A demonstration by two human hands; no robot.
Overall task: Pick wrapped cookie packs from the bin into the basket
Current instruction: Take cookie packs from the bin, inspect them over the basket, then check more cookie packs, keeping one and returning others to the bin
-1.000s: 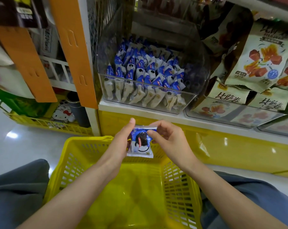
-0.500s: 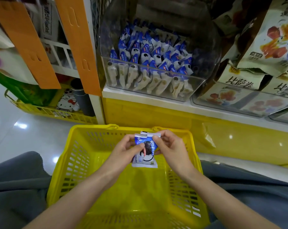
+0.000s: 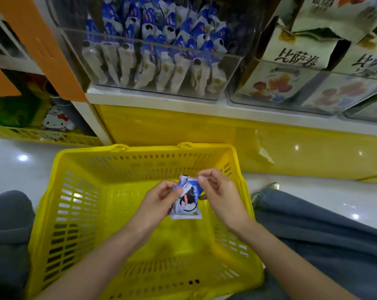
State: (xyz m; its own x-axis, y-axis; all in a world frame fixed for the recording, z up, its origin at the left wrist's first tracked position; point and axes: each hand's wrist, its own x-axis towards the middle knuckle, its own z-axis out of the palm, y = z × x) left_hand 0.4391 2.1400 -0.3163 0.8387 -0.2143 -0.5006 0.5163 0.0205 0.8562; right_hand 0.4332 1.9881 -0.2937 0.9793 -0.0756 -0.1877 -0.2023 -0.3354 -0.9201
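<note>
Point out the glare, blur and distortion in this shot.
Head view: lamp glare dots the floor and the yellow shelf base; reflections haze the clear bin; the wide angle bows the shelf edge; the held cookie pack is slightly soft.

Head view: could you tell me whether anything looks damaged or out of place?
One thing: on the yellow base panel under the shelf, right of the basket, a pale flap looks like peeling film or tape. The cookie pack in the left hand and right hand looks intact.
</note>
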